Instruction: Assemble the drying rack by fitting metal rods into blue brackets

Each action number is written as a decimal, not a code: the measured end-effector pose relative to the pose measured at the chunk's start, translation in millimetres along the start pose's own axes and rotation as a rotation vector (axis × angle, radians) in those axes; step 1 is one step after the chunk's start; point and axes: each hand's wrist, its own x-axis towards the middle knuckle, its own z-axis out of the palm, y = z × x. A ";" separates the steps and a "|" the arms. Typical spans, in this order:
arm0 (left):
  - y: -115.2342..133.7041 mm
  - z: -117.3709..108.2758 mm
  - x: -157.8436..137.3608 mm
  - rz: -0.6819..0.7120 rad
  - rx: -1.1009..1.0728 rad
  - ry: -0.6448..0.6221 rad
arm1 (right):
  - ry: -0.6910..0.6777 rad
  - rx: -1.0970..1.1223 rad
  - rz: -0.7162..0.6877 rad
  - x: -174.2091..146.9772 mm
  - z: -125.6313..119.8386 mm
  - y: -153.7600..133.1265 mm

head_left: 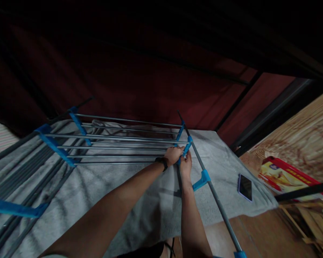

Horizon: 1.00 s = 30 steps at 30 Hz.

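Observation:
A partly assembled rack has grey metal tubes (129, 156) running between blue plastic brackets. My left hand (174, 154), with a dark band at its wrist, closes around the lower part of the right-end blue bracket (188, 145). Just to its right, my right hand (186, 165) grips the same bracket from below, fingers bent against it. My fingers hide the joint between tube and bracket. A long grey upright pole (218, 199) passes through this end, with another blue bracket (201, 180) lower on it. More blue brackets (56, 147) hold the tubes' left ends.
A grey blanket (118, 190) lies under the rack. Several grey tubes (24, 168) lie at the left. A phone (244, 187) rests near the blanket's right edge. Beyond are a red and yellow box (288, 175), a wooden stool (307, 218) and a dark red panel (129, 86) behind.

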 end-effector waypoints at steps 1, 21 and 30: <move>-0.8 0.4 1.8 0.001 -0.015 0.004 | -0.012 -0.003 -0.009 2.3 1.9 -2.2; -6.1 3.0 6.3 0.085 0.021 0.017 | 0.007 -0.277 -0.051 2.4 -6.7 -16.3; -1.3 -4.3 5.5 0.030 -0.024 -0.020 | 0.025 -0.388 -0.014 -0.5 -5.1 -22.2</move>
